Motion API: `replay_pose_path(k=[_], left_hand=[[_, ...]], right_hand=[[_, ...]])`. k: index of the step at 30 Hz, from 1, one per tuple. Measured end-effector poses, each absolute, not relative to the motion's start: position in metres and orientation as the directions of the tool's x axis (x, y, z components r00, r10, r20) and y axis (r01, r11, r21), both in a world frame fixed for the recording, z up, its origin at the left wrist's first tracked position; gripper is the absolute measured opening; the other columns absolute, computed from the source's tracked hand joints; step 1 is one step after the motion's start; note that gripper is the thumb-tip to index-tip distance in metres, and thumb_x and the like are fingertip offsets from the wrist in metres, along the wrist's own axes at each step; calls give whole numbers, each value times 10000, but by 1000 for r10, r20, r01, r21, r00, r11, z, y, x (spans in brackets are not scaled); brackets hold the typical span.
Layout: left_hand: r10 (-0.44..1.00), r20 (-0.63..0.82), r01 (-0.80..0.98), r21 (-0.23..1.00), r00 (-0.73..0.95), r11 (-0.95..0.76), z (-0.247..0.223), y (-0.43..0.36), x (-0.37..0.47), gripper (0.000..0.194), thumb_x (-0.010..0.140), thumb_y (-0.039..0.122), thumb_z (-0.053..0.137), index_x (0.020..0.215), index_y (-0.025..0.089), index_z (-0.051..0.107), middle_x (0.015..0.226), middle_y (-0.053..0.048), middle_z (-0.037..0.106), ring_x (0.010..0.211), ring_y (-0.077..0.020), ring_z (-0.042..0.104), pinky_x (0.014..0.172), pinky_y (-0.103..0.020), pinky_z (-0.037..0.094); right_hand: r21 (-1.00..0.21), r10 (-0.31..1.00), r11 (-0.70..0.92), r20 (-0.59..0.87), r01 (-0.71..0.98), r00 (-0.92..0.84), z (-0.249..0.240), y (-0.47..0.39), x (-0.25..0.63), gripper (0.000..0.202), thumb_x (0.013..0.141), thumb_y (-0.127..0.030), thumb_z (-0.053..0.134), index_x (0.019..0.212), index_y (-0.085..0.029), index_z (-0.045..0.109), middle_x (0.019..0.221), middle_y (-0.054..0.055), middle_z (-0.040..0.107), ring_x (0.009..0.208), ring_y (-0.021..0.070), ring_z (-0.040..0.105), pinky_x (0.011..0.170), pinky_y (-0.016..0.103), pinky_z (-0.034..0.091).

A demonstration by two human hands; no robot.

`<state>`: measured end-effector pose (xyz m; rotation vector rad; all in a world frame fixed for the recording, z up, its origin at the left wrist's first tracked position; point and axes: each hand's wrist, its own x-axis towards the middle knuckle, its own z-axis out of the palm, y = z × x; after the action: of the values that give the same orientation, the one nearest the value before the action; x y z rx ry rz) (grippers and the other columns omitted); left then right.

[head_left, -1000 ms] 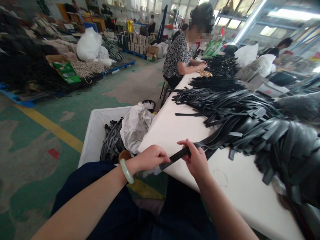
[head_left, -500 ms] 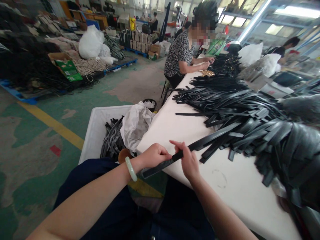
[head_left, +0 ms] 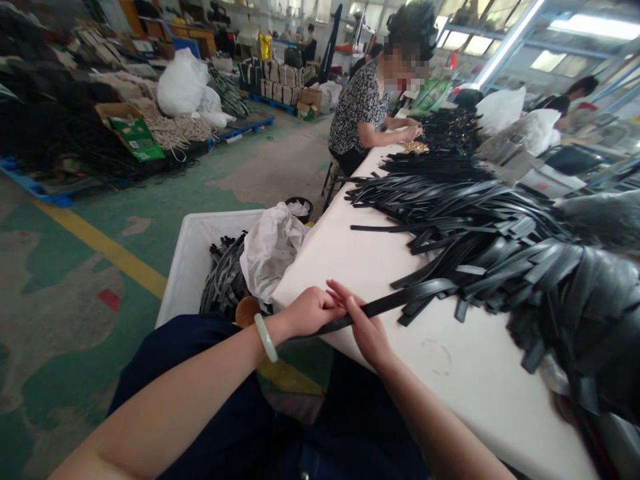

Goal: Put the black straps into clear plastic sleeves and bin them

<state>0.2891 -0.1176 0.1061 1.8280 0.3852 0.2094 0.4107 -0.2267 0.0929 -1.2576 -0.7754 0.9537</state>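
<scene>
A long black strap [head_left: 395,301] runs from the pile of black straps [head_left: 520,240] over the table's near edge to my hands. My left hand [head_left: 311,311], with a pale green bangle on the wrist, has its fingers closed on the strap. Touching its fingertips, my right hand [head_left: 367,327] holds the same strap between thumb and fingers. The strap's near end passes under my left wrist and is mostly hidden.
The white table [head_left: 350,267] extends forward and right. Left of it stands a white bin [head_left: 187,267] with dark straps and a white plastic bag [head_left: 273,250]. Across the table's far end a person [head_left: 360,107] sits working. Loaded pallets stand at the far left.
The strap has slid toward my body through my hands, its near end now behind my left wrist. My right hand has moved left against my left fingers. The seated person's hands have shifted slightly.
</scene>
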Motion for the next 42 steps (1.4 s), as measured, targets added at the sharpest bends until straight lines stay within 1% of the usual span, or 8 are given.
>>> replay_pose_path(k=[7,12,15,19,28,32,37,42], left_hand=[[374,-148,238,949,916,-207,104,-119,288,392,783,374,561,479,128,540,444,45,367,464,-71,300,457,-224,213],[304,-218,228,974,927,2,105,-124,287,394,810,455,567,667,99,655,588,-30,622,529,-103,490,517,-219,347],[170,-238,198,954,956,224,110,-126,285,430,832,545,547,784,119,589,747,-91,702,623,-134,599,552,-223,390],[-87,-201,219,905,976,366,117,-126,283,442,767,571,638,832,177,451,656,-30,675,587,-145,625,556,-237,427],[94,-150,111,935,984,337,119,-129,294,240,722,269,722,748,136,525,598,3,628,556,-104,589,571,-217,426],[32,-152,128,914,988,386,121,-128,295,266,712,305,749,778,121,568,638,-19,643,591,-125,612,614,-250,473],[-1,-214,188,852,977,489,114,-125,293,496,719,431,745,1079,136,572,802,-73,703,695,-155,667,674,-278,496],[73,-345,278,848,936,452,101,-125,297,431,661,477,763,808,132,551,721,-93,717,662,-187,680,652,-303,494]], right_hand=[[-926,822,241,35,-291,569,108,-222,430,515,927,-567,377,1028,-175,696,1104,125,702,1103,276,625,1055,497,378],[-945,819,225,52,-238,571,110,-223,431,513,941,-547,392,987,-138,696,1002,134,729,995,288,677,1000,514,430],[-962,747,232,84,-141,659,122,-223,447,496,927,-550,434,953,-127,693,931,132,741,934,286,697,967,505,460],[-989,783,142,89,-39,615,140,-229,464,474,904,-555,491,950,-132,700,895,124,746,902,278,707,951,478,480],[-968,847,147,17,-203,531,127,-241,430,473,917,-554,468,1006,-154,705,1006,123,733,1007,284,674,998,490,441],[-969,814,129,-19,-212,581,118,-242,432,479,926,-551,449,1010,-151,700,996,125,735,979,282,684,976,495,454],[-993,763,117,87,-4,640,133,-244,464,476,911,-547,487,996,-126,693,933,129,744,935,279,699,974,489,455],[-996,811,56,88,73,579,139,-245,467,481,902,-558,500,998,-125,685,946,132,741,917,280,704,957,498,469]])
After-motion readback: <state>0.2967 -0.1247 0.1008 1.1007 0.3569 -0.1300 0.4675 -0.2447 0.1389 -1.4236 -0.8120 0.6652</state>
